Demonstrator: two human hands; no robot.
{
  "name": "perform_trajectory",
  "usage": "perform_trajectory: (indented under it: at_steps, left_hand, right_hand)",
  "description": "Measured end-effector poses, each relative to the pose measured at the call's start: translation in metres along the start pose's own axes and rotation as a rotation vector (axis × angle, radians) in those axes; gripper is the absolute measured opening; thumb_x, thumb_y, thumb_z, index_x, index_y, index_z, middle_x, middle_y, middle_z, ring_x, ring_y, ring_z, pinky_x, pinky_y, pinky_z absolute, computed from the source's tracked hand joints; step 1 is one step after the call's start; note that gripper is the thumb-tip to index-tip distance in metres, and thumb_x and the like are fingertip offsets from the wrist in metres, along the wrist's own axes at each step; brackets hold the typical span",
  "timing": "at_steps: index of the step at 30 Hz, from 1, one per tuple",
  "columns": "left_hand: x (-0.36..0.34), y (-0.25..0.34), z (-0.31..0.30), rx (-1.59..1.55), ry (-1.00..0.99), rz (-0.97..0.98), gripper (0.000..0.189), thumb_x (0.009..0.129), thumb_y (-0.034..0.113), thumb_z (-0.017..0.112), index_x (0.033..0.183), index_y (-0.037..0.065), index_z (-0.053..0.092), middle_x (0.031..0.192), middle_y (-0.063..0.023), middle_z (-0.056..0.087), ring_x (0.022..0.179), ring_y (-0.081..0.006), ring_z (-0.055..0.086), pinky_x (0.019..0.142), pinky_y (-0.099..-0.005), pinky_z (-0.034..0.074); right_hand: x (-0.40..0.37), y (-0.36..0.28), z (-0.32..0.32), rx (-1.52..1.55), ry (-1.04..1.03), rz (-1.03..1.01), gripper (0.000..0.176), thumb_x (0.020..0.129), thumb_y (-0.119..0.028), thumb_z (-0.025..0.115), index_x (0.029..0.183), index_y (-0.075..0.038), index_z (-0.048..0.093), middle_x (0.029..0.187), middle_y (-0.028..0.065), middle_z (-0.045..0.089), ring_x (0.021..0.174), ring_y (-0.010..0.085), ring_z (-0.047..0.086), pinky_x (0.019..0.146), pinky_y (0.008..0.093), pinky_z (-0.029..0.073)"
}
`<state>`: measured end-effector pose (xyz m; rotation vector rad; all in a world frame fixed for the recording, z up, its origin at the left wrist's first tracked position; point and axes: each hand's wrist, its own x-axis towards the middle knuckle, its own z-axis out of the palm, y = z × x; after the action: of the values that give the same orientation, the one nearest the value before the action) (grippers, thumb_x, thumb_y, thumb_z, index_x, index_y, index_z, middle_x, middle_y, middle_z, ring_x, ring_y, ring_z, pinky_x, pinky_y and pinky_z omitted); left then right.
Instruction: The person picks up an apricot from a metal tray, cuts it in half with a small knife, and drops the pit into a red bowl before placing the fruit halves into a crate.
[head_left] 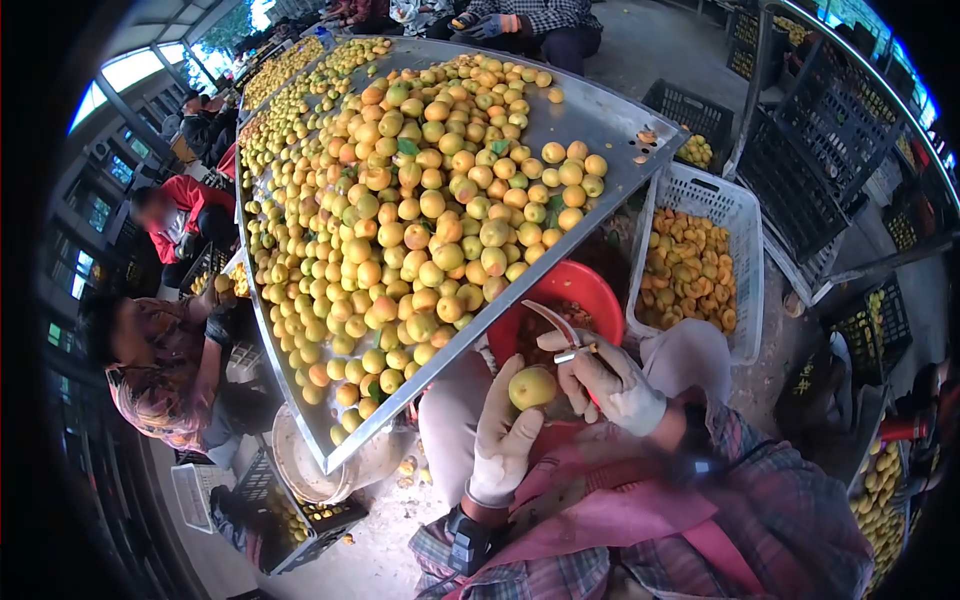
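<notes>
A whole yellow-green fruit (532,388) rests against the fingers of my gloved left hand (503,432), above my lap. Close on its right, my gloved right hand (612,385) is closed around a small knife (553,325) with a curved blade that points up and to the left. Beneath the blade stands a red bucket (597,291) with bits of fruit inside. In front of me, a metal table (560,118) with a raised rim bears a large heap of yellow and orange fruits (400,210), with a few green leaves among them.
A white crate (750,262) of opened fruit pieces stands right of the red bucket. Black crates (850,120) are stacked at the right. A pale bucket (300,455) is under the table's near corner. Co-workers sit at the left (165,370) and the far side.
</notes>
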<state>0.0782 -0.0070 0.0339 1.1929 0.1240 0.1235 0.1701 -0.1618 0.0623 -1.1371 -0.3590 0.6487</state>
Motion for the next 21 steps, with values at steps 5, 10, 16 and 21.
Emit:
perform_trajectory:
  at_steps: [5,10,16,21]
  left_hand:
    - [0.002,-0.004,-0.008,-0.539,-0.111,-0.074,0.07,0.094,0.039,0.058,0.144,0.001,0.028,0.131,-0.0149,0.051,0.1,-0.0187,0.058,0.082,-0.0265,0.047]
    - [0.003,-0.011,-0.005,-0.575,-0.105,-0.058,0.071,0.093,0.045,0.058,0.142,0.002,0.031,0.133,-0.0132,0.049,0.111,-0.0205,0.054,0.092,-0.031,0.044]
    - [0.002,-0.009,-0.001,-0.691,-0.084,-0.051,0.073,0.091,0.046,0.06,0.141,0.002,0.031,0.128,-0.0107,0.051,0.116,-0.0222,0.051,0.101,-0.0361,0.041]
    - [0.002,-0.012,-0.011,-0.539,-0.146,0.013,0.07,0.095,0.042,0.055,0.143,-0.002,0.029,0.128,-0.0114,0.05,0.118,-0.0221,0.05,0.103,-0.036,0.038]
  right_hand:
    - [-0.007,0.002,0.002,-0.072,-0.089,0.072,0.034,0.102,-0.026,0.042,0.131,-0.01,0.049,0.064,-0.0029,0.045,0.052,0.0042,0.041,0.05,0.0207,0.037]
    - [-0.015,-0.006,0.011,-0.235,-0.118,0.019,0.036,0.102,-0.019,0.043,0.135,-0.006,0.044,0.09,0.0033,0.063,0.08,0.0107,0.061,0.072,0.0269,0.051]
    - [-0.021,0.017,0.008,-0.506,-0.122,-0.061,0.043,0.101,-0.02,0.044,0.14,-0.004,0.038,0.119,0.0165,0.06,0.104,0.0255,0.062,0.089,0.0338,0.049]
    - [-0.025,0.019,0.007,-0.73,-0.087,-0.282,0.047,0.1,-0.024,0.045,0.142,-0.006,0.035,0.124,0.0192,0.057,0.112,0.0348,0.058,0.09,0.0379,0.048]
